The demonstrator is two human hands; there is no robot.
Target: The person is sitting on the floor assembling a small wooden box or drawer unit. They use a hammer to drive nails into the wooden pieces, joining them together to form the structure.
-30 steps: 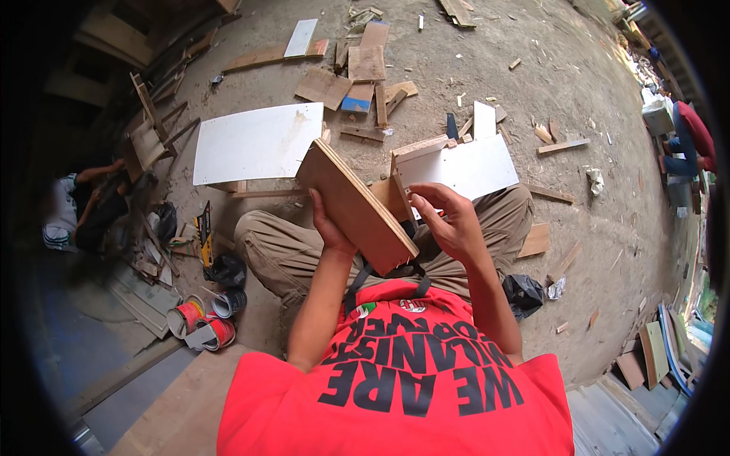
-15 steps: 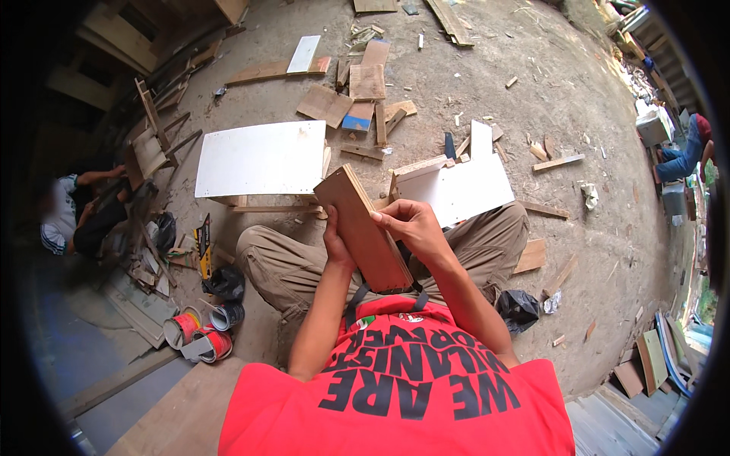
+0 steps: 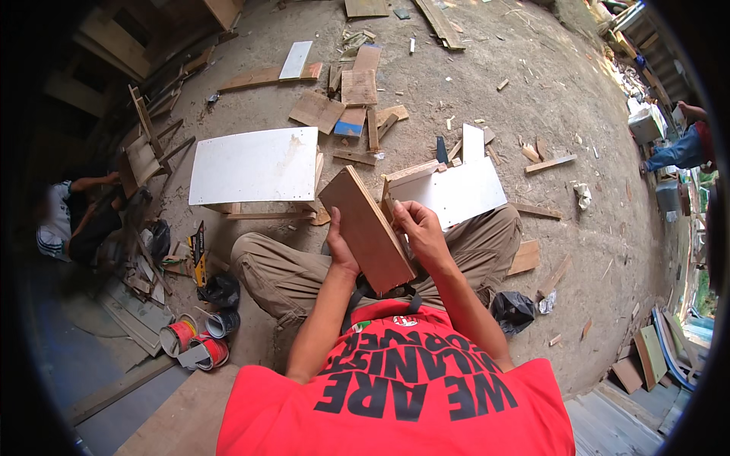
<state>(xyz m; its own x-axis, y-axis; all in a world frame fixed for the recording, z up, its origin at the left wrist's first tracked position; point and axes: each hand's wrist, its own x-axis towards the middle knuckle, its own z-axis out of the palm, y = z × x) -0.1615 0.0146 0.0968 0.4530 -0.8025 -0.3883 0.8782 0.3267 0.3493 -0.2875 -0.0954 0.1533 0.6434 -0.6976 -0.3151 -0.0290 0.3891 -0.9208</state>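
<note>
A long brown plywood piece (image 3: 366, 228) stands tilted over my lap, its broad face toward me and its pale edge to the right. My left hand (image 3: 341, 247) grips its left side, thumb on the face and the other fingers hidden behind. At the right side of the piece, my right hand (image 3: 420, 234) is closed, thumb and finger pinched together near a narrow strip of wood. What lies between those fingertips is too small to make out. Beyond my right knee sits a white-topped wooden part (image 3: 456, 190), and a white panel on a wooden frame (image 3: 255, 166) sits ahead to the left.
Wood offcuts (image 3: 359, 87) and scraps litter the ground ahead. To the left are a handsaw (image 3: 198, 254), paint cans (image 3: 205, 352) and a person beside a wooden chair (image 3: 144, 148). A black plastic bag (image 3: 512, 311) lies by my right knee. Another person (image 3: 680, 148) is at far right.
The plywood piece has turned slightly, showing more of its right edge. My right hand has moved from the face of the piece to its right side. The left hand keeps its grip.
</note>
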